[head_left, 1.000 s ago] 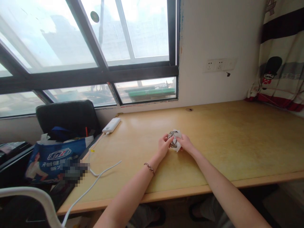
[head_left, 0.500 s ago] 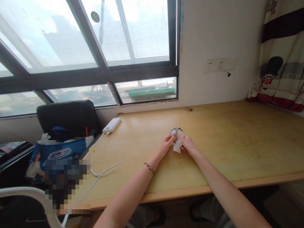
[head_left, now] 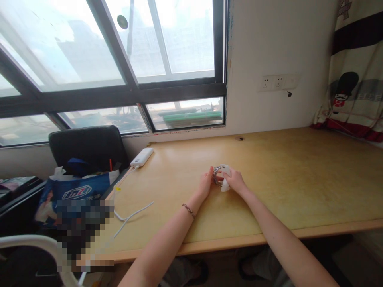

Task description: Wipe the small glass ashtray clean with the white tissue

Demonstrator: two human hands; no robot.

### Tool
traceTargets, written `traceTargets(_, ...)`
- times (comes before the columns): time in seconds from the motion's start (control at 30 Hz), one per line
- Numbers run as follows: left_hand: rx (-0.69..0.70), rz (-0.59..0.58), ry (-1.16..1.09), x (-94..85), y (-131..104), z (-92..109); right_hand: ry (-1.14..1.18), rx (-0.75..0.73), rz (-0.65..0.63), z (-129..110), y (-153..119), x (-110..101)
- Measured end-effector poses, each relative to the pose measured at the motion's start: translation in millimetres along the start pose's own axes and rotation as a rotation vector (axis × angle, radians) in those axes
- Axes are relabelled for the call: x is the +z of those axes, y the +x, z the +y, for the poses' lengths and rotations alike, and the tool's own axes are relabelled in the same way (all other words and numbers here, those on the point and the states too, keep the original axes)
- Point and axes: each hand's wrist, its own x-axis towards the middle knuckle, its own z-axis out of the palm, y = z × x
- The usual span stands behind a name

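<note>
Both sets of fingers close around a small crumpled bundle of white paper and shiny silver wrapping [head_left: 220,178], held just above the pale wooden desk [head_left: 299,179] near its middle. The left hand [head_left: 206,184] pinches the bundle's left side with thumb and fingertips; the right hand [head_left: 235,181] curls over its right side, thumb on top, so only the centre of the bundle shows between them. What lies inside the wrapping cannot be made out.

To work such a soft, wrinkled bundle well, I judge that one hand should anchor it while the other peels or presses with the fingertips only, keeping it low over the desk so anything loose lands on the wood. A hard squeeze would likely tear the thin wrapping.

A braided bracelet [head_left: 188,210] sits on the left wrist. Far left on the desk lies a white rectangular power bank [head_left: 141,157], its white cable [head_left: 131,215] trailing toward the near edge. Beyond the desk's left end, a blue printed bag [head_left: 80,191] rests on a black chair [head_left: 88,145].
</note>
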Motion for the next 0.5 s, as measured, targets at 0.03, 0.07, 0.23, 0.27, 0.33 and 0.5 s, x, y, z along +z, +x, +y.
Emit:
traceTargets(0.03,0.007,0.015,0.018,-0.1,0,-1,0.040,0.005,-0.020,1,1,2)
traceTargets(0.07,0.017,0.030,0.033,-0.1,-1,-1,0.075,0.011,-0.028,2,1,3)
traceTargets(0.23,0.112,-0.014,0.066,4.3,-1,-1,0.238,0.160,0.059,9,3,10)
traceTargets(0.27,0.128,-0.050,0.074,6.0,-1,1,0.259,0.216,0.071,10,4,10)
traceTargets(0.33,0.155,-0.129,0.088,9.4,-4,5,0.293,0.311,0.064,11,3,10)
traceTargets(0.5,0.140,-0.210,0.013,14.9,-9,13,0.416,0.346,0.022,2,1,9)
